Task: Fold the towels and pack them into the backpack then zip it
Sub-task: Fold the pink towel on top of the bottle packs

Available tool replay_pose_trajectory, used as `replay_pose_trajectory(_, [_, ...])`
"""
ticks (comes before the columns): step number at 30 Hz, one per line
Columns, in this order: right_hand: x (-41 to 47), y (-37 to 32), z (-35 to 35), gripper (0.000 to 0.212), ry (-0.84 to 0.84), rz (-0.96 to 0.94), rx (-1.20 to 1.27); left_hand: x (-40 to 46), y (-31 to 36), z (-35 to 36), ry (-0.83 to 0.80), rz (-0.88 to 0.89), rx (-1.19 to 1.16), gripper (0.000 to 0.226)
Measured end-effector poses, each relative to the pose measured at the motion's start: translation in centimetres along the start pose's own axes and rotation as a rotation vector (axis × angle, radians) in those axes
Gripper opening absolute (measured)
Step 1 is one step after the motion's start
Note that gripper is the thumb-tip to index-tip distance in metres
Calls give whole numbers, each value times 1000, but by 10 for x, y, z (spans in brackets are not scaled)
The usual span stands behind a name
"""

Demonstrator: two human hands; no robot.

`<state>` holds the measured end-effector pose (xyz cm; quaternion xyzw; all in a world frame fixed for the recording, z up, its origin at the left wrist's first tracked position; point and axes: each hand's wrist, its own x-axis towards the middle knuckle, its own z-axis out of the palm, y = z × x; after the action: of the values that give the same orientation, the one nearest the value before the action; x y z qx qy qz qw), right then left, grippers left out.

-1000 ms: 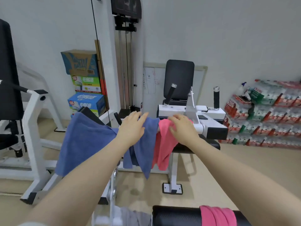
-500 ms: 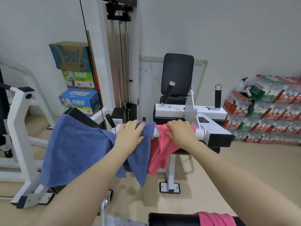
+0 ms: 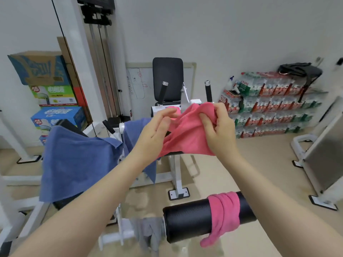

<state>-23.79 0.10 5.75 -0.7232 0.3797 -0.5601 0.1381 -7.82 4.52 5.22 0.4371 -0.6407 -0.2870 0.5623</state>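
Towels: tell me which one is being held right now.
The pink towel, bunched between the left hand and the right hand. The two blue towels and the darker pink towel on the black roller hang untouched.

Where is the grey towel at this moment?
In the head view, bottom centre: the grey towel hangs from a white bar just left of the black foam roller that carries a pink towel.

white walls (image 3: pixel 241 30), beige floor (image 3: pixel 259 164), gym machines (image 3: pixel 168 78), stacked boxes (image 3: pixel 53 95), bottled-water packs (image 3: pixel 274 104)
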Motion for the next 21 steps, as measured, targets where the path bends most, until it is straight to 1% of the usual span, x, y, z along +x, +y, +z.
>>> replay_pose_trajectory(1, [-13, -4, -7, 18, -44, 17, -19, -12, 10, 9, -42, -3, -69, 25])
replay_pose_trajectory(2, [-26, -8, -13, 18, -100, 31, -41, -23, 17, 17, -92, 1, -63, 23])
replay_pose_trajectory(4, [-50, -12, -30, 18, -205, 47, -102, -43, 26, 34, -161, 10, 31, 28])
replay_pose_trajectory(6, [-64, -13, -51, 16, -251, 76, -155, -57, 28, 51, -182, -23, 101, 33])
replay_pose_trajectory(7, [-69, -12, -62, 12, -275, 113, -170, -61, 28, 59, -193, -58, 123, 29])
replay_pose_trajectory(9, [-74, -7, -85, 8, -386, 205, -183, -66, 28, 77, -221, -116, 209, 20])
replay_pose_trajectory(11, [-78, 5, -109, 11, -496, 292, -173, -67, 27, 98, -258, -155, 287, 12])
replay_pose_trajectory(12, [-81, 13, -121, 15, -522, 343, -147, -66, 28, 111, -272, -173, 293, 9])
replay_pose_trajectory(15, [-88, 42, -162, 22, -493, 564, 13, -58, 32, 156, -285, -227, 258, 2])
replay_pose_trajectory(17, [-92, 67, -190, 21, -451, 688, 160, -47, 34, 192, -305, -322, 166, 6])
replay_pose_trajectory(19, [-93, 93, -219, 21, -389, 739, 259, -38, 33, 230, -338, -440, 60, 6])
replay_pose_trajectory(21, [-89, 114, -245, 22, -329, 756, 318, -30, 31, 267, -366, -511, 5, 9])
